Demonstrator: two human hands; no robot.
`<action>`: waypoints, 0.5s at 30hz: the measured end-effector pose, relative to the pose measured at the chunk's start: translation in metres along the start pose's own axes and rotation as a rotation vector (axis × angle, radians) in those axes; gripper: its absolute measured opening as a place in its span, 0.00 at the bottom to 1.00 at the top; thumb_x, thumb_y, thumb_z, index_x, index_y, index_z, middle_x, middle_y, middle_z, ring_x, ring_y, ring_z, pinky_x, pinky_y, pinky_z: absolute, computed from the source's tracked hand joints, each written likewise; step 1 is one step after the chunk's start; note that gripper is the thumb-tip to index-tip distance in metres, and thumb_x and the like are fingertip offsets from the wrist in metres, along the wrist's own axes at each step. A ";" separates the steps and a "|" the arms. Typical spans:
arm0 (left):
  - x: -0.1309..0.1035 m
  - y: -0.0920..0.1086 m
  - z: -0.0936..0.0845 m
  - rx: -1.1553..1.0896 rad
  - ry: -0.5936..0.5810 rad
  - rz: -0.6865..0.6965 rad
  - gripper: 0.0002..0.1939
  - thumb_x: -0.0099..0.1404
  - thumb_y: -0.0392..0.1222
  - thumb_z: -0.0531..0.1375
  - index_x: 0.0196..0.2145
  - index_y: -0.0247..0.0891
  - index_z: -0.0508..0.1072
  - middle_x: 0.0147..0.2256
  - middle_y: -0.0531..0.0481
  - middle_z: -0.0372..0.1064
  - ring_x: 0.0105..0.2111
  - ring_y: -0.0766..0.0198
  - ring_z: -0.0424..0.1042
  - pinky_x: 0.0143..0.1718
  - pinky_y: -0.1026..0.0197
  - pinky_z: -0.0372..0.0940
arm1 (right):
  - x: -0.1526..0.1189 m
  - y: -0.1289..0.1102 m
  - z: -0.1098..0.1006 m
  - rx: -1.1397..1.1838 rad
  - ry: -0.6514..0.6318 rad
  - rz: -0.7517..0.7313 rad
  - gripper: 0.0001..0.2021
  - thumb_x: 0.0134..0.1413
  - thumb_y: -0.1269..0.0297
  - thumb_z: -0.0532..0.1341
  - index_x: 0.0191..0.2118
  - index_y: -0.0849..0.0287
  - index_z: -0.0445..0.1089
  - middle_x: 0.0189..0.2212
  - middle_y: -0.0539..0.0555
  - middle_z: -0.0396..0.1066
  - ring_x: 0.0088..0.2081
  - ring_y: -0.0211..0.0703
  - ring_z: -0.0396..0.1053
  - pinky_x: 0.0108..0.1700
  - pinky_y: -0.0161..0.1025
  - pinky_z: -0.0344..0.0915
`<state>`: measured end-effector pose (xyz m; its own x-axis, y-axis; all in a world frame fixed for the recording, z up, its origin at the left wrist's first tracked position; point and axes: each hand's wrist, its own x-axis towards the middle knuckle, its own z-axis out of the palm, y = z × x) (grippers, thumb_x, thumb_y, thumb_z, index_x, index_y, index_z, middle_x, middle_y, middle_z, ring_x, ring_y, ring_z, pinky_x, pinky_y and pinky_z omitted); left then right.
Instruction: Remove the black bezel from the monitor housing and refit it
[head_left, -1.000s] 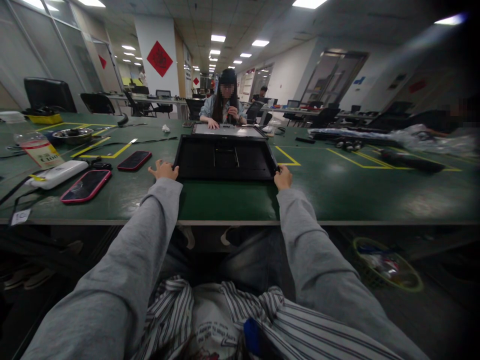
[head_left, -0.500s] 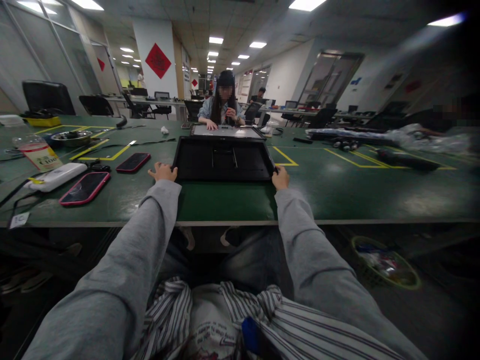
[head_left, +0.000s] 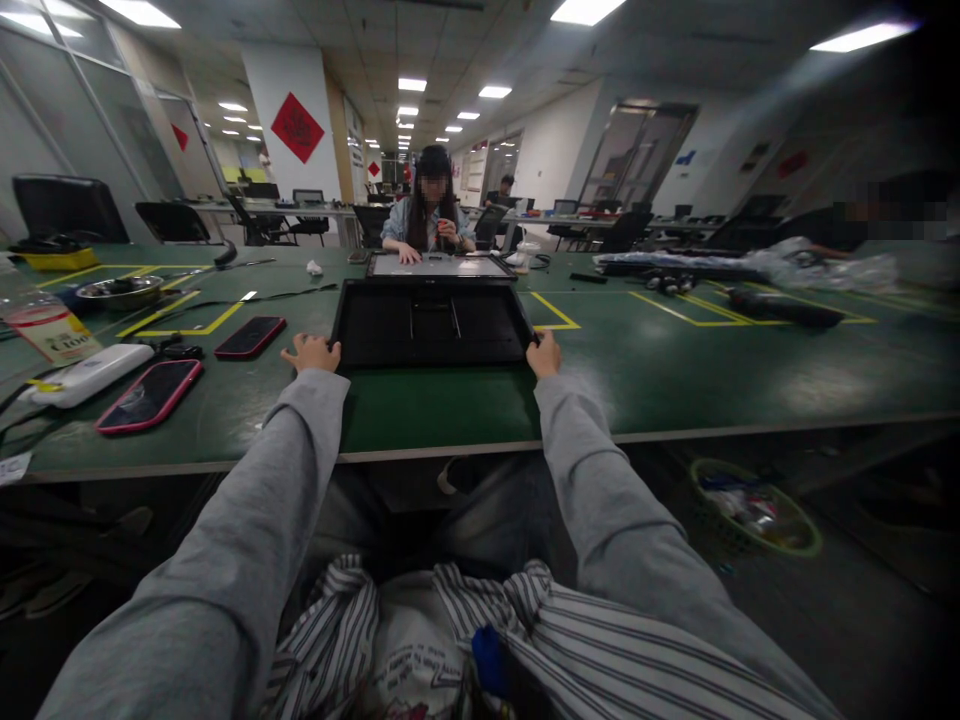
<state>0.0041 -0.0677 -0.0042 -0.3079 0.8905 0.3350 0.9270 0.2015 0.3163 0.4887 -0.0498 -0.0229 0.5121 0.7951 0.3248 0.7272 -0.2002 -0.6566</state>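
A shallow black rectangular casing (head_left: 375,335), much like the back cover of a monitor, lies on the green table in front of me. Two upright ribs and a recess show in its middle. At its left edge my left hand (head_left: 312,353) grips with the thumb side, while the outer fingers are spread over the table. My right hand (head_left: 545,354) has its fingers closed on the right edge. Just beyond the casing lies a flat grey panel with a dark frame (head_left: 480,267), and a co-worker's hand (head_left: 409,254) rests on it.
To my left are two phones, one dark (head_left: 251,338) and one pink-edged (head_left: 150,397), a white power strip (head_left: 94,376), a bottle (head_left: 49,325) and a metal bowl (head_left: 120,290). Plastic wrapping (head_left: 825,265) lies far right. A basket (head_left: 754,508) stands on the floor.
The view has turned a little to the right, so everything appears shifted left. Both hands remain at the casing's edges, and the casing shows little movement on the table.
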 end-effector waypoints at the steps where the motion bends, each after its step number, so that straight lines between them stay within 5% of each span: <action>1: 0.000 0.000 0.000 -0.001 0.004 0.000 0.23 0.69 0.50 0.49 0.52 0.42 0.77 0.60 0.37 0.68 0.66 0.42 0.49 0.62 0.29 0.47 | -0.001 -0.001 -0.001 -0.002 -0.002 0.005 0.23 0.57 0.70 0.54 0.59 0.59 0.66 0.48 0.64 0.73 0.53 0.57 0.69 0.59 0.56 0.62; 15: -0.003 0.001 -0.005 -0.012 -0.020 -0.018 0.23 0.69 0.52 0.50 0.51 0.44 0.78 0.60 0.37 0.68 0.66 0.41 0.50 0.61 0.29 0.49 | -0.004 0.002 -0.003 0.028 -0.021 -0.033 0.25 0.56 0.70 0.54 0.60 0.61 0.66 0.53 0.65 0.72 0.55 0.55 0.68 0.61 0.54 0.61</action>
<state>0.0047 -0.0726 -0.0006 -0.3202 0.8948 0.3112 0.9187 0.2131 0.3324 0.4897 -0.0555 -0.0238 0.4777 0.8132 0.3324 0.7303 -0.1573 -0.6648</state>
